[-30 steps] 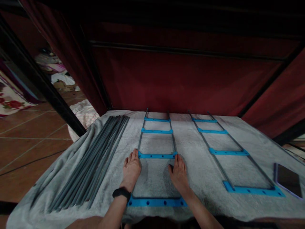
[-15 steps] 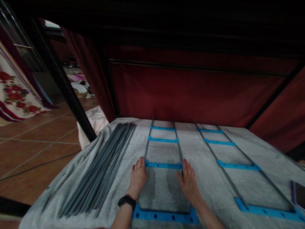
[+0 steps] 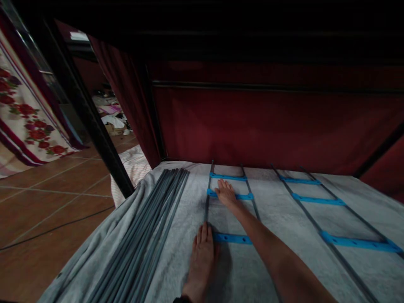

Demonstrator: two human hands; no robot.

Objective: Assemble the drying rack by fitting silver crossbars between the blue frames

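A ladder-like frame lies on the grey blanket (image 3: 183, 223), made of thin grey rods and blue plastic crosspieces. My left hand (image 3: 203, 254) is open and flat, fingers stretched forward over the frame's left rod (image 3: 206, 209), covering the left end of a blue crosspiece (image 3: 233, 238). Farther up the frame, my right hand (image 3: 225, 192) is also open, laid palm down across the middle blue crosspiece (image 3: 244, 197), its fingers pointing at the far blue crosspiece (image 3: 229, 177). My right forearm hides part of the right rod (image 3: 255, 206). Neither hand grasps anything.
To the left lies a bundle of loose grey rods (image 3: 148, 235). A second frame with blue crosspieces (image 3: 318, 199) rests on the right. Black bed posts (image 3: 85, 109) and a dark red curtain (image 3: 252, 126) surround the bed. A cable (image 3: 57, 228) crosses the tiled floor.
My right hand has left the near crosspiece's right end and reached forward and left to the middle crosspiece. My left hand stays by the left rod. The view has shifted slightly.
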